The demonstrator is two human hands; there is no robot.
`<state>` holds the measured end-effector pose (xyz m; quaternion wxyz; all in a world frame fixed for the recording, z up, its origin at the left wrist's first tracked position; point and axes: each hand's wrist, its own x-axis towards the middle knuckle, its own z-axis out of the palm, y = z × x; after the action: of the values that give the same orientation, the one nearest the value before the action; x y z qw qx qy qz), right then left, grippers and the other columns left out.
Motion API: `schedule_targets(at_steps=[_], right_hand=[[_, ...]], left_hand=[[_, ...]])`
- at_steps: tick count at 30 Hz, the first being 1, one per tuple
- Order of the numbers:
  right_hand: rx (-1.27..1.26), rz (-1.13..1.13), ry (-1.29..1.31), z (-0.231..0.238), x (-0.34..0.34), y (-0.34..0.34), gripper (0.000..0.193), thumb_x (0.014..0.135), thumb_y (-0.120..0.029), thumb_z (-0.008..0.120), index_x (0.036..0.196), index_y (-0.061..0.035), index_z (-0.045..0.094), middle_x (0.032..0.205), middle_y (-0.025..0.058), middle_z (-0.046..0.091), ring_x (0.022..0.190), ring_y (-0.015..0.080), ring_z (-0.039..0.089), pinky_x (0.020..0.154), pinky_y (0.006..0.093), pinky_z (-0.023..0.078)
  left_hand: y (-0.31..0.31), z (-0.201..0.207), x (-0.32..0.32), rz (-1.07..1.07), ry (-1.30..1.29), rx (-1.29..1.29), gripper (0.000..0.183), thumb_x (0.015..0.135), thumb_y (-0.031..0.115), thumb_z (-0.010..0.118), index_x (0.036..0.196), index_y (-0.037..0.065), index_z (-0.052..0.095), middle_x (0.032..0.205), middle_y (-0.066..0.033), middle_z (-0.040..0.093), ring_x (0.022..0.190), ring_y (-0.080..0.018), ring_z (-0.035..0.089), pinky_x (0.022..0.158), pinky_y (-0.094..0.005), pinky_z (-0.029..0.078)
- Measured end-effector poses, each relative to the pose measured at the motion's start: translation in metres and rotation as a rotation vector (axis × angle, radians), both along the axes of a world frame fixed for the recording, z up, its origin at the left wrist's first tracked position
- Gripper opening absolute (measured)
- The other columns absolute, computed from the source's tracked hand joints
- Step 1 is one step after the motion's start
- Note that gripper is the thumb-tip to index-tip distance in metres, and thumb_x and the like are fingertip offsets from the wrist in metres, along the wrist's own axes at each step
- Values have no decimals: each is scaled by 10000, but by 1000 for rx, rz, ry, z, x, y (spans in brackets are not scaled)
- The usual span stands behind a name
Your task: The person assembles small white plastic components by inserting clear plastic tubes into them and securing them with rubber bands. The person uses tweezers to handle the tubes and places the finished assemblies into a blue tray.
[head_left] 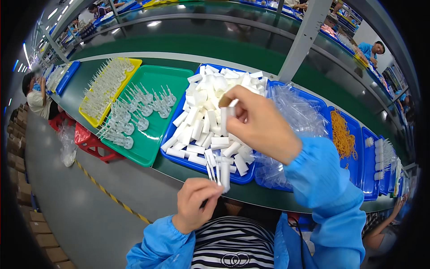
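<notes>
Low in front of me, my left hand (196,202) is closed around the base of a pronged piece (215,176). Its thin prongs point up, and white tubes (225,177) sit around some of them. The base is hidden by my fingers. Above the heap, my right hand (262,123) pinches a short white tube (224,120) between thumb and fingers. A tan wrap (227,99) shows at one of its fingers. Below it, a blue tray (170,142) is piled with loose white tubes (195,130).
Left of the heap, a green tray (150,75) carries several clear pronged pieces (142,123); a yellow tray (136,62) holds more. To the right stand trays of clear plastic bags (298,110) and orange rubber bands (342,134). A metal post (304,42) rises behind.
</notes>
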<state>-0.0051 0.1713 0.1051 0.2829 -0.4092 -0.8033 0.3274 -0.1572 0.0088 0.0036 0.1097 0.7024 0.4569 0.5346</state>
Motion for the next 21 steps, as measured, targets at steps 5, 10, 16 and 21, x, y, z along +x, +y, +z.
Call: schedule_targets(at_steps=[5,10,16,21], right_hand=[[-107,10,182,-10,31,-37,244,841,-132,646,1040,5,612,724,132,650,649,205,646,594,343,480],[-378,82,266,3,50,-56,225,869,-58,688,1074,19,636,947,93,663,830,148,625,751,288,505],[-42,203,150,-12,60,-66,217,858,-116,706,1059,-54,652,852,53,651,839,232,627,834,356,399],[62,270,146,-7,61,-67,227,851,-84,725,1065,-55,655,969,60,667,912,228,610,846,356,414]], left_hand=[[-7,26,8,-96,77,23,397,652,-138,740,972,94,704,974,-66,654,828,-236,614,702,-323,499],[-1,20,12,-93,122,11,408,641,-110,762,979,113,718,991,-56,659,828,-235,609,699,-321,495],[5,20,14,-101,244,50,397,629,-59,772,992,102,754,1012,-48,664,859,-233,613,692,-322,513],[-3,0,16,-5,-5,50,309,757,5,797,1003,95,633,1079,-104,601,883,-253,605,727,-346,509]])
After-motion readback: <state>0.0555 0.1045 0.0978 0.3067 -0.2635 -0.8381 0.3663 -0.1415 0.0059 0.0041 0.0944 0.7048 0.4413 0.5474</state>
